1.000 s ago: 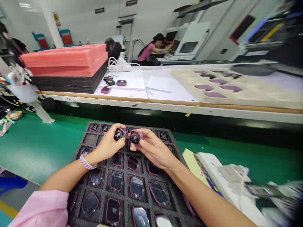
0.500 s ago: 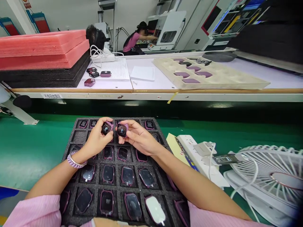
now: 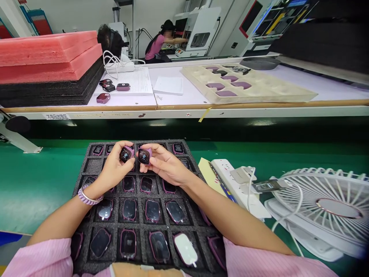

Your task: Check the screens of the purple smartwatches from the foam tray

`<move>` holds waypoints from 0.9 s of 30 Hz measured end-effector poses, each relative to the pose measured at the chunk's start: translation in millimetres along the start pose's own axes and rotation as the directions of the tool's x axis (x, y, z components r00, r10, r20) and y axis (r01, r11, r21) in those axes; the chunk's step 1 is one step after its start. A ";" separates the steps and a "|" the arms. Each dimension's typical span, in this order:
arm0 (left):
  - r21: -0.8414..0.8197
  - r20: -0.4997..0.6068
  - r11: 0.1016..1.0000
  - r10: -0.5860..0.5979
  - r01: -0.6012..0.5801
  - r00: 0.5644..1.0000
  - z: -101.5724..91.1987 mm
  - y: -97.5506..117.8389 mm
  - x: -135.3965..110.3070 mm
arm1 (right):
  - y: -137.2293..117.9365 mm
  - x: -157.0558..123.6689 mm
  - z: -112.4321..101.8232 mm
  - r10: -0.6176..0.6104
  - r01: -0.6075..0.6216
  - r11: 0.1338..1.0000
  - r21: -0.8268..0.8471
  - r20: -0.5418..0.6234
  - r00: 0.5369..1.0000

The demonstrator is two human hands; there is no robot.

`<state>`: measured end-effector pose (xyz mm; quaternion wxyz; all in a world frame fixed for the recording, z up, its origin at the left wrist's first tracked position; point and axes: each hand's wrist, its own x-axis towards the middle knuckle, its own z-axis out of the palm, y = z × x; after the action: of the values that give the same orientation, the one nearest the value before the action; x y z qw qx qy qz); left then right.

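My left hand [image 3: 117, 164] is closed on a purple smartwatch case [image 3: 126, 154] whose lit dark screen faces me. In my right hand [image 3: 165, 163] a second purple watch case [image 3: 144, 156] is pinched between thumb and fingers, its screen lit too. The two cases are held side by side, a small gap apart, above the far part of a black foam tray [image 3: 93, 166]. Purple-rimmed watches lie in many of the tray's compartments, among them a dark one [image 3: 128, 244] and one with a white face [image 3: 186, 248]. My hands hide some far compartments.
Right of the tray are a yellow pad [image 3: 208, 171], a white power strip [image 3: 227, 173] and a white fan [image 3: 334, 207]. Pink foam sheets [image 3: 49, 54], several watch cases and a cream moulded tray [image 3: 268, 90] occupy the shelf. A person [image 3: 157, 44] works behind.
The whole view has shifted slightly, so everything appears a little further left and up. Both hands keep the same hold on their watch cases.
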<state>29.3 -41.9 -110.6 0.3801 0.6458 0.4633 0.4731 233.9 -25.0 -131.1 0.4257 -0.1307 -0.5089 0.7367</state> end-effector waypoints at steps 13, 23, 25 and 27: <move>-0.329 0.058 0.910 -0.248 0.253 0.967 3.5 5.7 2.6 | 5.1 4.4 -4.7 0.127 -0.116 0.988 0.103 -0.109 0.986; -0.523 0.115 0.775 -0.349 0.355 0.930 3.7 9.5 5.2 | 0.3 7.1 -5.5 0.109 -0.082 0.990 0.111 -0.260 0.960; -0.520 0.109 0.781 -0.341 0.346 0.934 4.1 9.1 5.5 | 0.0 6.5 -4.2 0.087 -0.069 0.994 0.080 -0.256 0.963; -0.515 0.102 0.787 -0.337 0.339 0.936 4.2 9.4 5.5 | 0.2 5.9 -3.4 0.074 -0.063 0.997 0.052 -0.247 0.966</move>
<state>36.3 -39.6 -101.6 0.6211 0.4253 0.4234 0.5040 232.4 -18.3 -131.4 0.4631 -0.2300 -0.4307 0.7397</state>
